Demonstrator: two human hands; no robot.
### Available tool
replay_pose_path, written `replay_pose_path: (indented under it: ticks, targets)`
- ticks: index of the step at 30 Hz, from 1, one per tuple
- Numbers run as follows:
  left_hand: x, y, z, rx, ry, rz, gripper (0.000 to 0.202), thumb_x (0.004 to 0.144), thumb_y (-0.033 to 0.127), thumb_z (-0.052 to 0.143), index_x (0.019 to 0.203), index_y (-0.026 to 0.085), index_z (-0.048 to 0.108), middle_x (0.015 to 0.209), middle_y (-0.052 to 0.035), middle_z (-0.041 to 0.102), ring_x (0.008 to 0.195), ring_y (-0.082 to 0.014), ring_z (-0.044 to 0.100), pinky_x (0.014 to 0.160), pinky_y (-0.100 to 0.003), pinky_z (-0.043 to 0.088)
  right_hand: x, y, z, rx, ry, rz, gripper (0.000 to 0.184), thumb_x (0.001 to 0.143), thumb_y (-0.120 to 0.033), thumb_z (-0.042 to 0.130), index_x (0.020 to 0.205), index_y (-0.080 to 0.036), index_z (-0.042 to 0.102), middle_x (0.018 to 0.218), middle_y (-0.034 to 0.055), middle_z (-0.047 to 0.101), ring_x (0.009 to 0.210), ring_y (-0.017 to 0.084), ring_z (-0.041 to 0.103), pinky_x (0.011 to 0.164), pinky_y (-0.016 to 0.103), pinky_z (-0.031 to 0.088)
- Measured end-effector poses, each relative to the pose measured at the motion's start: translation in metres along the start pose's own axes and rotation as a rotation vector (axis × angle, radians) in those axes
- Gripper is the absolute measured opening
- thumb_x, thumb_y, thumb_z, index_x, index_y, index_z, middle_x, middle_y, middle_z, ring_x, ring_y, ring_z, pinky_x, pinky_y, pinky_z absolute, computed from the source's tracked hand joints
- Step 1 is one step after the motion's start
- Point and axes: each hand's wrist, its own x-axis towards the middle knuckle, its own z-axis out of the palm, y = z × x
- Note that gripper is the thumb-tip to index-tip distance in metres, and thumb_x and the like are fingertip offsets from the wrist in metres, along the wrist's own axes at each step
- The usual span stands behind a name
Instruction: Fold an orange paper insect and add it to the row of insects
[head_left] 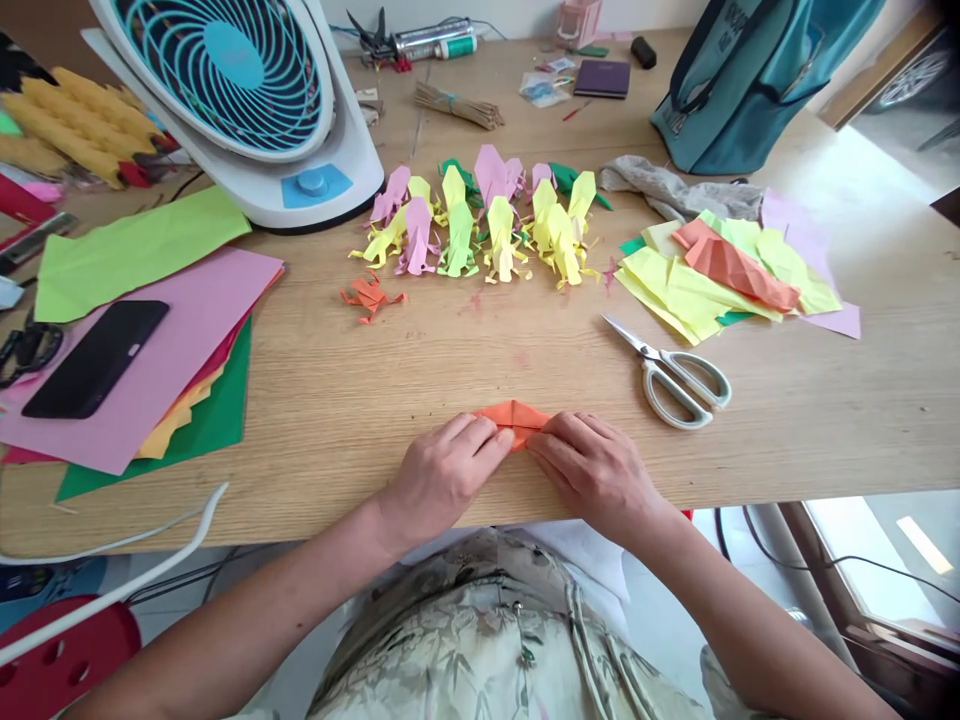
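A folded orange paper piece (pixel 514 414) lies near the front edge of the wooden table (pixel 420 370). My left hand (pixel 442 475) presses its left side with the fingers bent and close together. My right hand (pixel 592 470) pinches its right side the same way. Most of the paper is hidden under my fingers. Beyond it stands a row of several finished paper figures (pixel 480 225) in pink, yellow and green, with a small orange figure (pixel 369 296) in front of them.
White-handled scissors (pixel 675 375) lie right of my hands. A heap of folded paper (pixel 731 275) sits at the right, flat coloured sheets (pixel 142 340) with a black phone (pixel 97 357) at the left. A fan (pixel 247 100) and a teal bag (pixel 750 80) stand behind.
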Motion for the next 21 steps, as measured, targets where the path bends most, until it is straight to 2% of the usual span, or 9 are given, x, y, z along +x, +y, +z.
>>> replay_pose_path:
  ticks: [3,6,13,19,21]
  targets:
    - [0.006,0.002,-0.001,0.025,0.025,0.071,0.015,0.095,0.013,0.054,0.105,0.016,0.064,0.094,-0.0026,0.069,0.085,-0.0156,0.061,0.077,-0.028,0.048,0.000,0.000,0.000,0.001,-0.036,0.016,0.018,0.097,-0.013,0.050,0.088,-0.017,0.064,0.082,0.0058,0.060,0.071,0.017,0.049,0.068,0.030,0.037]
    - [0.009,0.003,-0.001,0.058,0.027,0.106,0.012,0.095,0.013,0.054,0.100,0.015,0.064,0.091,-0.0020,0.070,0.082,-0.0154,0.060,0.073,-0.028,0.048,-0.001,0.000,-0.001,0.019,-0.071,0.037,0.015,0.097,-0.013,0.050,0.094,-0.016,0.064,0.086,0.0066,0.060,0.074,0.018,0.049,0.070,0.030,0.038]
    - [0.010,0.008,-0.002,0.037,-0.002,0.014,0.014,0.095,0.013,0.055,0.102,0.017,0.065,0.091,-0.0005,0.069,0.082,-0.0147,0.060,0.073,-0.028,0.047,-0.006,0.004,-0.008,0.000,-0.100,0.032,0.012,0.094,-0.010,0.052,0.092,-0.014,0.064,0.090,0.0084,0.061,0.076,0.019,0.049,0.071,0.033,0.038]
    - [0.015,0.010,0.001,0.021,-0.011,-0.066,0.010,0.094,0.016,0.057,0.087,0.019,0.064,0.081,0.0015,0.066,0.074,-0.0144,0.055,0.069,-0.029,0.045,-0.005,0.007,-0.009,-0.029,-0.092,0.015,0.012,0.096,-0.013,0.052,0.092,-0.015,0.063,0.087,0.0060,0.061,0.073,0.018,0.046,0.069,0.033,0.034]
    - [0.016,0.010,0.002,0.008,-0.001,-0.059,0.009,0.094,0.017,0.057,0.090,0.019,0.065,0.084,0.0009,0.068,0.077,-0.0147,0.056,0.071,-0.029,0.046,-0.004,0.008,-0.009,-0.045,-0.084,0.007,0.013,0.096,-0.013,0.052,0.089,-0.015,0.063,0.085,0.0058,0.061,0.071,0.018,0.045,0.068,0.033,0.032]
